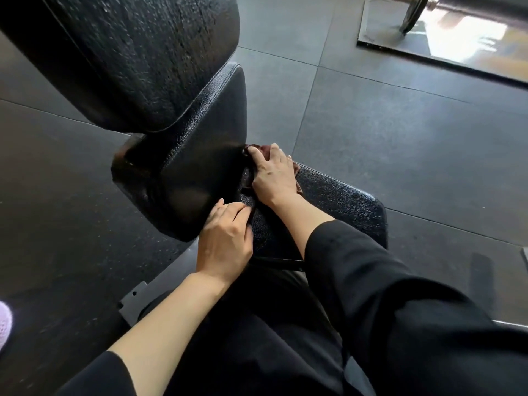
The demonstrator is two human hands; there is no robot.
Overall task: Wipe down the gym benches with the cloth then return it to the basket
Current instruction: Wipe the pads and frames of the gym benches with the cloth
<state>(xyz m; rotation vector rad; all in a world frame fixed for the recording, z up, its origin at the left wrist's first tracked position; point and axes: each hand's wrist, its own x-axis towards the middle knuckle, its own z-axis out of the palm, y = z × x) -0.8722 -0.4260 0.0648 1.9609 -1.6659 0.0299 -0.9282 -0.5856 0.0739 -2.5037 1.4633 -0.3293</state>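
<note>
Pressing hand: we are holding our right hand (273,174) flat on the cloth, fingers lying loosely spread over it, just right of the frame's centre.
Cloth: the dark reddish cloth (264,150) is bunching under that hand, showing past the fingertips and at the hand's right edge; it is sitting where the seat pad meets the lower back pad.
Bracing hand: we are resting our left hand (225,241) at the near corner of the lower back pad, centre of the frame, fingers close together and curling against the pad's edge; we cannot tell whether they are gripping it.
Bench: the black gym bench (343,198) is showing 3 padded parts, the seat pad at centre right, the lower back pad (197,155) tilting up at centre left, and a scuffed upper pad (137,58) filling the upper left.
Sleeves: black sleeves (371,281) are covering both our arms toward the bottom of the frame, the forearms bare.
Floor: dark rubber floor tiles (400,132) are spreading across the right side.
Mirror: a mirror panel (457,38) is catching bright light in the upper right.
Shoe: a pink shoe tip (4,324) is showing at the lower left edge.
</note>
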